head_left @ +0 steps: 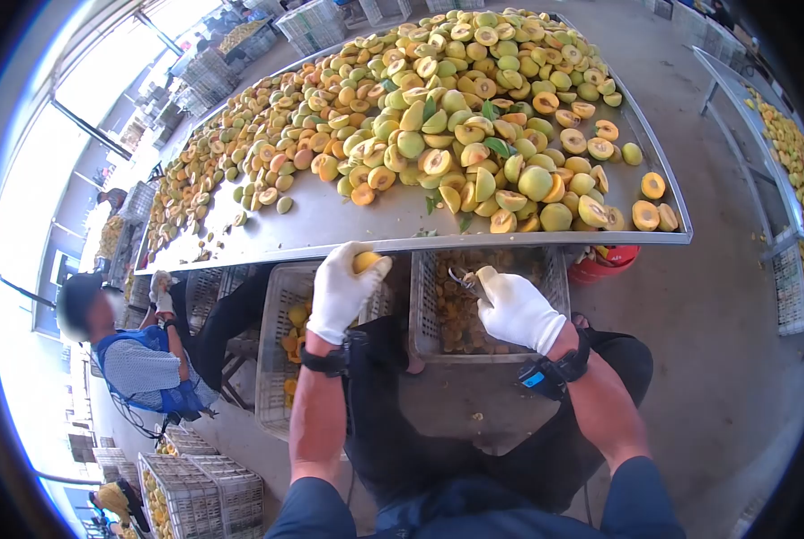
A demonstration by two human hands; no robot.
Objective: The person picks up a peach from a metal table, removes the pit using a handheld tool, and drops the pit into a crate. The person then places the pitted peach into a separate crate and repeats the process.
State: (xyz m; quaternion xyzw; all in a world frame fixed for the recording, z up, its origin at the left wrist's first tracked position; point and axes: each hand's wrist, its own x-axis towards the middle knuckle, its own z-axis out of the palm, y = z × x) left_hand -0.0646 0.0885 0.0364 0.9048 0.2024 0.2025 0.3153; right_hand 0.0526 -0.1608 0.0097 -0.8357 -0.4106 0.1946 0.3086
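My left hand (342, 289), in a white glove, is closed around a yellow fruit piece (364, 261) just below the table's front edge. Also gloved, my right hand (517, 308) grips a small metal pitting tool (463, 278), its looped tip pointing left over a crate (490, 352) with small brown pieces inside. Under my left hand stands another crate (271, 395) with yellow fruit halves (291, 346). Halved and whole yellow-green fruits (411, 144) are heaped on the metal table (366, 216) in front of me, some with pits showing.
A co-worker (150, 350) in a blue apron sits at the left, beside the table. A red bucket (605, 264) is under the table's right end. Another fruit table (752, 117) stands at the far right, and stacked crates (204, 494) are at the lower left.
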